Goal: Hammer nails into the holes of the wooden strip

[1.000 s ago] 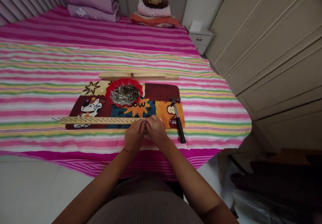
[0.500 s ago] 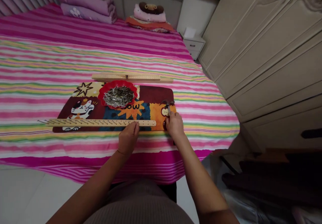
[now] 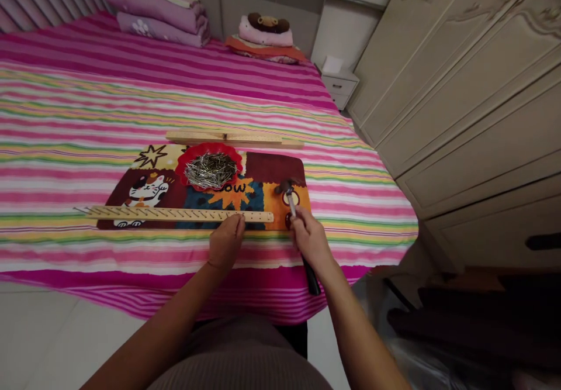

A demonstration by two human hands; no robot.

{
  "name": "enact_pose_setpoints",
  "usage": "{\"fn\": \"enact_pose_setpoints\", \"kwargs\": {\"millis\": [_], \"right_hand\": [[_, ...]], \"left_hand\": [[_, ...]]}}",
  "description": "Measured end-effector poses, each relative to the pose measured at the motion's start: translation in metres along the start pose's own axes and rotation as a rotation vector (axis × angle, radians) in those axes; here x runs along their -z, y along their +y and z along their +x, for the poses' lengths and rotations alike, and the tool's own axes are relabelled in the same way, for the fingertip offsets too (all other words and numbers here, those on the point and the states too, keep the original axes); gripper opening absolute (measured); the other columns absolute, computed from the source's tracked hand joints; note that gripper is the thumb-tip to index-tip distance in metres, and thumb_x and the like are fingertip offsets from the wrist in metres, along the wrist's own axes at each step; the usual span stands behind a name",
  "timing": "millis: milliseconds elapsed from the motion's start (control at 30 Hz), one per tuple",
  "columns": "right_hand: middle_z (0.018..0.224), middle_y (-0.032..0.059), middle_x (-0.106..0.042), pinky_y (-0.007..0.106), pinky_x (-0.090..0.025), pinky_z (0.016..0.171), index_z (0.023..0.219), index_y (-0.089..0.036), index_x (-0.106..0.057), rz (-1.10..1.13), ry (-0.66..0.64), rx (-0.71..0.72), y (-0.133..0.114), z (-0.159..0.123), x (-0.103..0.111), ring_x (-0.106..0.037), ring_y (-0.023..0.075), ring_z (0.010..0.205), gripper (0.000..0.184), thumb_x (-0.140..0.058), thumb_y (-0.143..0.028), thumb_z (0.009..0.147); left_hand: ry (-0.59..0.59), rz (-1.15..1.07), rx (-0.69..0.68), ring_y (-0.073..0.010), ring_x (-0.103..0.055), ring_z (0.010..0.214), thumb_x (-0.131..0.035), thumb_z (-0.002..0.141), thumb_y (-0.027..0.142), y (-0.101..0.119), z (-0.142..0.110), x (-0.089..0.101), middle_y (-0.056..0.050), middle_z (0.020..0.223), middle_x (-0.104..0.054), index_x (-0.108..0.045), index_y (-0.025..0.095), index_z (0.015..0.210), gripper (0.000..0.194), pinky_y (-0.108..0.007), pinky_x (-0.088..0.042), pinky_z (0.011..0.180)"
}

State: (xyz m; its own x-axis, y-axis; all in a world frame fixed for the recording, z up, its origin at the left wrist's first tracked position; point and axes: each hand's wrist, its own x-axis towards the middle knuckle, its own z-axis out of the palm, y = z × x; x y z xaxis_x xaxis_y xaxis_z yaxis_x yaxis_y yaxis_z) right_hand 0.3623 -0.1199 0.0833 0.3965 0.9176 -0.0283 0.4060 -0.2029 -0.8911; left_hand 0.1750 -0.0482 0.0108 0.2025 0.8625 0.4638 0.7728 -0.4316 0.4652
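A pale wooden strip point(image 3: 258, 216) with a row of holes lies across a colourful cartoon mat point(image 3: 280, 165). Several nails stand slanted along the strip's left and middle part. My left hand point(image 3: 225, 241) is closed in a pinch at the strip's right part, on what looks like a nail, mostly hidden by the fingers. In my right hand point(image 3: 312, 238) is a hammer point(image 3: 290, 200), gripped around its shaft, its dark head raised just right of the strip's end and its black handle pointing toward me. Behind the strip, a red scalloped bowl point(image 3: 180, 171) holds many loose nails.
More wooden strips point(image 3: 254, 138) lie behind the mat on the striped bed cover point(image 3: 359, 185). Folded purple bedding point(image 3: 162, 13) and a smaller pile with a pink cloth point(image 3: 265, 33) sit at the far end. A wardrobe point(image 3: 456, 103) stands on the right.
My right hand has brought the hammer up and tilted it, so its head sits nearer and its black handle now shows. My left hand stays at the strip. The view has shifted slightly.
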Motion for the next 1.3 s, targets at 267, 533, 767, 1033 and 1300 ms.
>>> {"fn": "enact_pose_setpoints", "kwargs": {"millis": [267,533,767,1033,1300], "right_hand": [[0.085,0.0066,-0.069,0.029,-0.051,0.069,0.124,-0.018,-0.057,-0.018,-0.192,0.219,-0.037,-0.044,-0.023,-0.065,0.0192,0.079,0.04,-0.041,-0.022,0.088],[0.11,0.0155,-0.068,0.039,-0.051,0.085,0.132,-0.012,-0.05,-0.293,-0.231,0.293,-0.042,-0.04,-0.024,-0.064,0.025,0.098,0.044,-0.038,-0.017,0.09],[0.11,0.0155,-0.066,0.04,-0.052,0.084,0.133,-0.013,-0.047,-0.316,-0.197,0.379,-0.057,-0.044,-0.022,-0.064,0.0243,0.097,0.042,-0.036,-0.019,0.093],[0.104,0.0142,-0.068,0.04,-0.053,0.083,0.127,-0.012,-0.053,-0.331,-0.23,0.372,-0.054,-0.039,-0.022,-0.065,0.024,0.092,0.039,-0.039,-0.017,0.091],[0.111,0.017,-0.065,0.037,-0.051,0.085,0.132,-0.01,-0.051,-0.537,0.046,0.341,-0.03,0.0,-0.011,-0.062,0.0251,0.097,0.045,-0.04,-0.019,0.089]], "left_hand": [[-0.044,0.016,0.01,-0.0146,-0.062,0.074,-0.039,0.093,0.033,-0.001,-0.001,-0.002,-0.005,0.082,-0.069,-0.063,0.019,0.088,0.028,-0.023,-0.041,0.067],[-0.039,0.032,0.006,-0.0157,-0.062,0.076,-0.039,0.093,0.032,-0.001,-0.002,-0.003,-0.006,0.081,-0.068,-0.063,0.018,0.088,0.028,-0.024,-0.042,0.069],[-0.06,0.016,-0.005,-0.0147,-0.062,0.075,-0.038,0.093,0.032,-0.001,-0.001,-0.001,-0.005,0.08,-0.068,-0.063,0.018,0.086,0.029,-0.023,-0.041,0.067],[-0.027,0.058,-0.033,-0.0141,-0.059,0.068,-0.039,0.093,0.032,-0.003,-0.002,-0.003,-0.004,0.074,-0.066,-0.062,0.019,0.081,0.029,-0.024,-0.039,0.062],[-0.009,0.021,0.005,-0.0148,-0.062,0.072,-0.041,0.092,0.035,-0.006,-0.003,-0.006,-0.005,0.082,-0.069,-0.062,0.019,0.084,0.028,-0.024,-0.044,0.065]]}}
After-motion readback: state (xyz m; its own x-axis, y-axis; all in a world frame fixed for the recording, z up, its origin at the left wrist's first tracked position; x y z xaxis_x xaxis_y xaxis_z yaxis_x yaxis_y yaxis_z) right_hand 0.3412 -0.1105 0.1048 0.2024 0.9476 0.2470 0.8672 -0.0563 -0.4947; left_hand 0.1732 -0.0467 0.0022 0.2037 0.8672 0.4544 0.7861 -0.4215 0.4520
